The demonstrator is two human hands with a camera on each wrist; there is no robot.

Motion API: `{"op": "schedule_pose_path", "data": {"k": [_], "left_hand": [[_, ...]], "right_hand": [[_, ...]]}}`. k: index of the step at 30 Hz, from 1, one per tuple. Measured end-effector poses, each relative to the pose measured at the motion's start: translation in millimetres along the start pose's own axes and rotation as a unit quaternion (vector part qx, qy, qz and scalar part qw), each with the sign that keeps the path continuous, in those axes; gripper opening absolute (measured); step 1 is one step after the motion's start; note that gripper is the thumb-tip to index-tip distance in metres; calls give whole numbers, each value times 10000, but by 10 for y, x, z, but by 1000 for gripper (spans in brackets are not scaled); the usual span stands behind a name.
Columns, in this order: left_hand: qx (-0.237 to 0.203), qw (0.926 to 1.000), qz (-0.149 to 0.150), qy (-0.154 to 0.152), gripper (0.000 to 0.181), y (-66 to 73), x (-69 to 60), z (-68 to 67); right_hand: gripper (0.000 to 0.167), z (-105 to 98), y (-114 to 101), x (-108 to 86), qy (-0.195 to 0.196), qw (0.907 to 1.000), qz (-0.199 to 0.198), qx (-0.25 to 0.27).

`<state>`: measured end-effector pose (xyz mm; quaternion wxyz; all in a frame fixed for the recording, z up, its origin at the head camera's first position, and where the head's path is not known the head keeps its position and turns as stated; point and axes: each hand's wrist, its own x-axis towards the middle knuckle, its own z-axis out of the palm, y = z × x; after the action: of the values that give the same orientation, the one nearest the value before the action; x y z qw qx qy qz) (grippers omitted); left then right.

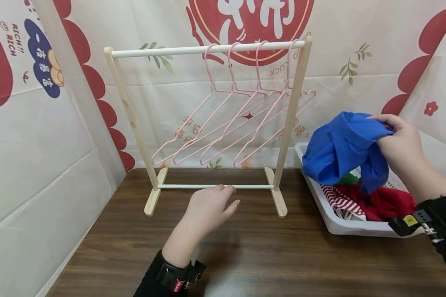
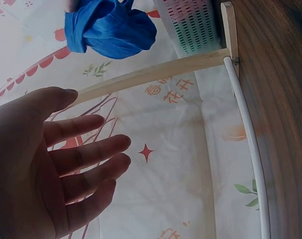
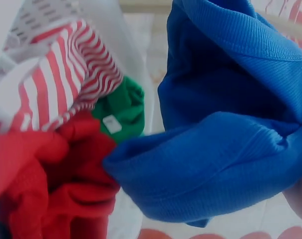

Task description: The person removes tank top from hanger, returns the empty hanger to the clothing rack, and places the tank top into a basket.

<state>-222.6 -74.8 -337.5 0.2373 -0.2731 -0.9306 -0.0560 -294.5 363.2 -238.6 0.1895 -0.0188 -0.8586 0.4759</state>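
Observation:
My right hand (image 1: 403, 138) grips a bunched blue garment (image 1: 347, 144) by its upper right side, above a white basket (image 1: 332, 225). Ribbed edges of the blue cloth fill much of the right wrist view; what kind of garment it is, I cannot tell. Below it in the basket lie red clothing (image 3: 76, 184), a red-and-white striped piece (image 3: 56, 74) and a green piece (image 3: 122, 109) with a small white tag. My left hand (image 1: 208, 210) hovers over the table in front of the rack's lower bar, its fingers (image 2: 91, 154) loosely bent and holding nothing.
A wooden rack (image 1: 291, 111) with white bars stands at the back of the table (image 1: 245, 255). Several pink hangers (image 1: 241, 103) hang toward the right of its top bar (image 1: 163, 51). Printed cloth (image 1: 78, 165) covers the walls behind and beside the table.

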Motion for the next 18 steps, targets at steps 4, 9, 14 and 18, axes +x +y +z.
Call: {"op": "schedule_pose_path", "data": {"k": [4, 9, 14, 18], "left_hand": [[-33, 10000, -33, -46, 29, 2, -3, -9], [-93, 9998, -95, -131, 28, 10, -10, -18], [-127, 9997, -103, -166, 28, 17, -12, -16], [-159, 9996, -96, -195, 29, 25, -13, -18]], "right_hand": [[41, -63, 66, 93, 20, 9999, 74, -75], [45, -144, 91, 198, 69, 9997, 210, 99], [47, -199, 98, 281, 152, 9994, 184, 259], [50, -219, 120, 329, 249, 9992, 233, 229]]}}
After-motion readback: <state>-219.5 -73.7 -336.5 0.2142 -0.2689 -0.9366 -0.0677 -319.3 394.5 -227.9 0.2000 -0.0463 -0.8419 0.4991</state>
